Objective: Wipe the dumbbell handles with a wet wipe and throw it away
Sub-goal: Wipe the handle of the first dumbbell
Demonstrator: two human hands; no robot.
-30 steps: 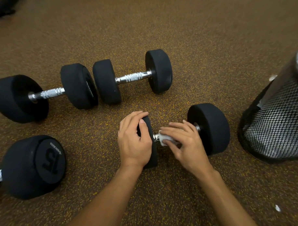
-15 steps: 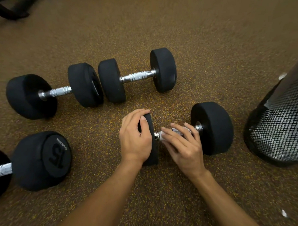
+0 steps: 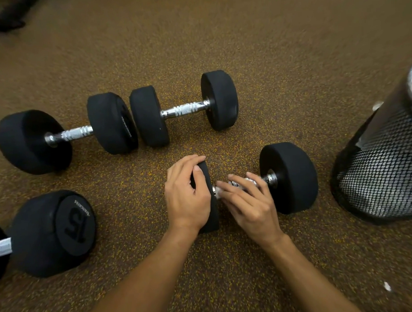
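Bin [image 3: 383,173] right of near dumbbell [image 3: 292,176], on floor [image 3: 290,59]

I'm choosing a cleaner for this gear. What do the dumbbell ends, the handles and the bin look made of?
Dumbbell ends: matte black, probably rubber; no glare.
Handles: shiny silver metal, likely chromed steel, with ringed grip bands and bright glints.
Bin: black open mesh, apparently metal wire; a pale liner shows through.

Brown flooring [image 3: 290,48] flecked with yellow and orange is stretching across the whole scene. A dark, blurred object [image 3: 1,21] is sitting in the far left corner.
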